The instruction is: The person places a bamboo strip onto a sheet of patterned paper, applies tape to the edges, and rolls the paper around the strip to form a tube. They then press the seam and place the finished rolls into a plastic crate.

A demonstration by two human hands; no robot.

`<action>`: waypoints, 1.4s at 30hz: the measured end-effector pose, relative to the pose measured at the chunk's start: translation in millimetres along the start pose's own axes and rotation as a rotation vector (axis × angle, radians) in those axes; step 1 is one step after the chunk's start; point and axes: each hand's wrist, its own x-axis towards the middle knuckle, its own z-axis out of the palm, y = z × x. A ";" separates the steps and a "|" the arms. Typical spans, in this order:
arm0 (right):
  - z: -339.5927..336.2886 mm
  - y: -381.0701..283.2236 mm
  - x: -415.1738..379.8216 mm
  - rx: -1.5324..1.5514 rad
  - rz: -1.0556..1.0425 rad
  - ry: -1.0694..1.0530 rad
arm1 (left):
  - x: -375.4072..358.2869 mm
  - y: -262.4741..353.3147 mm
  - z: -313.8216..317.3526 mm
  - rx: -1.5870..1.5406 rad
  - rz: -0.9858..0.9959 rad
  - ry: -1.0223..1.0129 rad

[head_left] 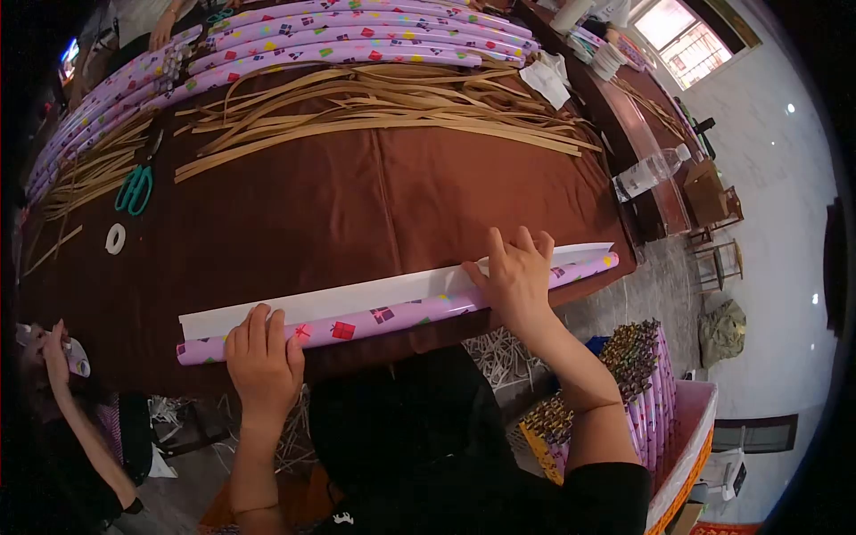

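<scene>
A purple patterned paper roll lies along the near edge of the brown-covered table, a strip of its white inner side unrolled behind it. My left hand rests over the roll near its left end, fingers on the paper. Toward the right end, my right hand lies across the roll with its fingers spread on the white strip and the thumb pointing left.
Long tan strips and finished purple rolls lie at the back. Teal scissors, white tape and a bottle are on the table. A co-worker's arm is at left, a bin at right.
</scene>
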 end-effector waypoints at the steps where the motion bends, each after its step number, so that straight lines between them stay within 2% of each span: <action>1: 0.3 -0.7 -1.2 -0.015 0.026 -0.026 | -0.3 -0.7 -1.5 0.007 -0.006 0.004; 7: 0.5 -20.7 -1.3 0.023 0.059 0.034 | -8.4 -10.3 -9.3 -0.012 -0.020 0.000; 10: 1.2 -31.2 -0.4 0.064 0.077 0.041 | -6.0 -1.2 -18.4 -0.018 -0.123 -0.022; 12: 1.1 -32.2 0.3 0.045 0.090 0.041 | 1.2 16.3 -15.1 0.164 -0.109 0.009; 15: 2.5 -30.3 -1.2 0.050 0.074 0.063 | 20.0 69.2 0.3 0.006 0.039 0.069; 18: 2.5 -31.3 -1.1 0.022 0.068 0.063 | 48.4 130.3 17.8 -0.273 0.122 0.004; 20: -0.7 -31.7 -0.2 0.009 0.073 0.020 | 59.7 153.4 35.1 -0.271 0.117 0.017; 26: 0.3 -22.3 -0.2 0.029 0.028 0.035 | 60.5 164.8 52.4 -0.200 0.094 0.072; 30: -13.7 9.3 0.5 0.269 -0.088 0.046 | 59.4 163.2 51.7 -0.172 0.092 0.068; 31: -17.5 25.0 -2.3 0.410 -0.095 -0.008 | 60.2 163.1 50.9 -0.165 0.092 0.051; 35: -54.4 92.1 -14.5 0.453 0.036 -0.205 | 58.8 163.1 52.6 -0.211 0.080 0.001; 37: -50.7 131.9 -29.7 0.431 0.191 -0.209 | 58.9 164.2 51.7 -0.195 0.077 0.005; 38: -55.9 144.4 -33.6 0.475 0.301 -0.292 | 59.3 164.5 51.4 -0.207 0.080 0.005; 39: -53.1 158.7 -39.8 0.464 0.307 -0.292 | 60.1 163.9 50.9 -0.175 0.089 0.026; 41: -33.5 191.6 -54.9 0.476 0.491 -0.247 | 61.9 163.4 50.9 -0.153 0.100 0.055; 42: -31.5 194.0 -57.3 0.385 0.424 -0.175 | 61.6 163.6 50.9 -0.147 0.097 0.056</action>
